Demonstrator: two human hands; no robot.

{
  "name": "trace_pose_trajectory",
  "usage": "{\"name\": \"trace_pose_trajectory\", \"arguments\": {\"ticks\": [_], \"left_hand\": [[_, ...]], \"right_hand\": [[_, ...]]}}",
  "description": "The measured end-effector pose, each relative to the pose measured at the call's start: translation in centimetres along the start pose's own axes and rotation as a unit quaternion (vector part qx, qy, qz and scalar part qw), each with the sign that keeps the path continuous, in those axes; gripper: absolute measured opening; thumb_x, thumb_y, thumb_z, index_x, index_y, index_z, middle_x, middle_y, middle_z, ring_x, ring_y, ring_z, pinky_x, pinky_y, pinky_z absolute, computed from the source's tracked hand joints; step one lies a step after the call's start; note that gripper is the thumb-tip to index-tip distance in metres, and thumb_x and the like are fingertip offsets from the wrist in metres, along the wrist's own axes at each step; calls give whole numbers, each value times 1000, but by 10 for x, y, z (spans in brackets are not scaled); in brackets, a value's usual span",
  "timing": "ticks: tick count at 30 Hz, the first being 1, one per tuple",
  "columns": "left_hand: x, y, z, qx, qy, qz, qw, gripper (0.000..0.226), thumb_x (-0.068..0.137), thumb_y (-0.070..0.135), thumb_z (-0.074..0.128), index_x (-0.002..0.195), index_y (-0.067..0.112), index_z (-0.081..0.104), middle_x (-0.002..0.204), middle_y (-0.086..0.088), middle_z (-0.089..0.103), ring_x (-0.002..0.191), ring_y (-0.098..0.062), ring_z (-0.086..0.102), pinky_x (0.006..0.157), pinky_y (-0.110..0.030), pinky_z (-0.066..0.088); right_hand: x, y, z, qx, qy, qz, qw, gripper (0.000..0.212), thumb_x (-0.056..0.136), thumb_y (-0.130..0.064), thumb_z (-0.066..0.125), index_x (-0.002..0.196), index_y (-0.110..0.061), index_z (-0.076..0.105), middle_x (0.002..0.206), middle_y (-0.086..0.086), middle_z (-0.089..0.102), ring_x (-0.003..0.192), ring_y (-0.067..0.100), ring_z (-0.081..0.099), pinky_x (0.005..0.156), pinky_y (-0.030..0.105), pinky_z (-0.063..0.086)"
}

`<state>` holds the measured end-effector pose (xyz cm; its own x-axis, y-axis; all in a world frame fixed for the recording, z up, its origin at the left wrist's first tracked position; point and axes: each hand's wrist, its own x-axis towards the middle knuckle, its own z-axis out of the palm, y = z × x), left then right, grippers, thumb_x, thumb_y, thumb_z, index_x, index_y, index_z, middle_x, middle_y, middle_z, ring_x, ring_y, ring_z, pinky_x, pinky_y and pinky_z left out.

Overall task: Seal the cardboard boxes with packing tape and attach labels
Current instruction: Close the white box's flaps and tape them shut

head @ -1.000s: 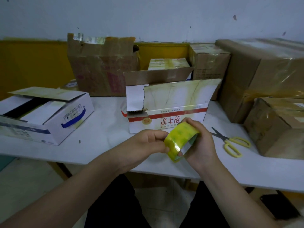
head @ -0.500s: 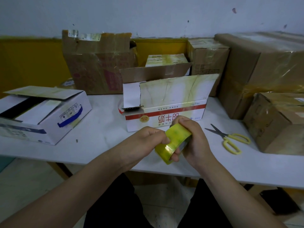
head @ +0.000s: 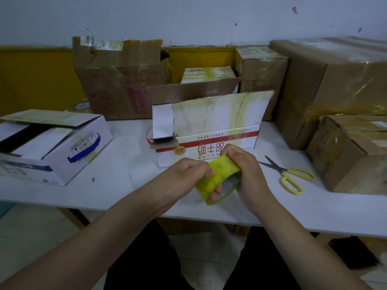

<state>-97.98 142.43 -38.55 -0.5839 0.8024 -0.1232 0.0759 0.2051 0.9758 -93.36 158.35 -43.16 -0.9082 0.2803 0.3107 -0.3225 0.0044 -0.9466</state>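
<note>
You hold the roll of yellowish packing tape (head: pixel 217 178) in both hands above the front edge of the white bench (head: pixel 129 164), just before the milk carton box (head: pixel 207 141). Your right hand (head: pixel 247 174) is curled round the roll's far side with fingers through the core; your left hand (head: pixel 184 176) pinches at the outer wrap, seemingly hunting the tape's free end, though that end is not visible.

Risks from here, as a judgement: clear tape hides its end, so you may pick at the wrong spot and split it into a sliver, or peel it skewed. Once pulled, a loose strip could fold on itself or stick to your fingers before it reaches a box.

The milk carton box stands mid-bench with flaps upright and unsealed; its contents are hidden. The white box with blue markings (head: pixel 62 151) at the left edge has its flaps loose, inside too dark to tell. The brown boxes (head: pixel 335 86) at the right edge look already taped. Yellow-handled scissors (head: pixel 289 174) lie to your right, apart from both hands.
</note>
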Motion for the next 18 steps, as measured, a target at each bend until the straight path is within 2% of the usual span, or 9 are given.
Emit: {"name": "trace_pose_trajectory", "arguments": {"ticks": [2, 4, 7, 9, 10, 12, 14, 16, 18], "left_hand": [[-2, 5, -5, 25, -1, 31, 999, 40, 99, 25, 48, 68, 20, 73, 70, -8, 68, 69, -17, 62, 81, -26, 49], [-6, 14, -12, 70, -16, 64, 995, 47, 107, 32, 42, 73, 21, 72, 68, -7, 68, 71, -16, 62, 80, -19, 49], [-4, 23, -18, 148, -3, 93, 985, 58, 104, 45, 29, 73, 17, 69, 65, -8, 69, 72, -16, 67, 82, -19, 51], [1, 22, -17, 201, 30, 90, 975, 72, 100, 55, 23, 84, 5, 73, 76, -15, 73, 80, -16, 70, 82, -16, 50], [3, 21, -16, 225, 43, 84, 970, 78, 97, 59, 21, 91, 1, 72, 81, -17, 73, 83, -17, 71, 82, -14, 50], [4, 20, -15, 261, 54, 75, 961, 82, 95, 64, 19, 88, 0, 71, 82, -13, 72, 85, -17, 70, 84, -19, 54], [1, 20, -16, 272, 33, 70, 959, 75, 96, 61, 23, 75, 8, 70, 73, -5, 71, 82, -16, 70, 90, -33, 55], [-1, 21, -16, 268, -5, 55, 962, 67, 100, 55, 29, 63, 16, 69, 67, 1, 71, 82, -14, 70, 92, -34, 55], [-1, 22, -18, 269, -1, 36, 962, 63, 100, 53, 32, 64, 20, 71, 73, -1, 74, 85, -13, 71, 89, -29, 56]], "right_hand": [[2, -12, -11, -80, -45, -12, 996, 30, 93, -30, 48, 69, -12, 52, 70, 4, 49, 70, 15, 47, 69, 31, 38], [5, -34, -18, -161, -136, -4, 978, 31, 96, -34, 50, 81, -9, 61, 74, -4, 60, 75, 11, 56, 74, 27, 44], [11, -60, -15, -300, -214, 15, 930, 25, 95, -36, 61, 98, -12, 67, 93, 2, 67, 89, 14, 61, 82, 34, 50], [14, -67, -9, -374, -228, 6, 899, 24, 92, -32, 63, 100, -9, 70, 99, 5, 68, 91, 15, 61, 83, 40, 52], [15, -70, -6, -395, -236, 13, 888, 30, 89, -36, 62, 99, -9, 71, 99, 6, 68, 90, 17, 62, 83, 44, 53], [15, -72, -4, -414, -247, 54, 874, 45, 79, -49, 56, 96, -11, 72, 97, 10, 69, 88, 23, 64, 81, 50, 53], [15, -72, -7, -397, -261, 97, 875, 53, 71, -57, 53, 97, -16, 73, 98, 11, 69, 92, 28, 64, 83, 53, 52], [13, -68, -10, -342, -270, 129, 891, 49, 70, -56, 55, 100, -21, 74, 102, 6, 70, 97, 25, 65, 89, 51, 53], [9, -62, -9, -303, -226, 138, 915, 35, 76, -48, 66, 105, -28, 70, 109, -6, 69, 103, 14, 64, 94, 43, 54]]}}
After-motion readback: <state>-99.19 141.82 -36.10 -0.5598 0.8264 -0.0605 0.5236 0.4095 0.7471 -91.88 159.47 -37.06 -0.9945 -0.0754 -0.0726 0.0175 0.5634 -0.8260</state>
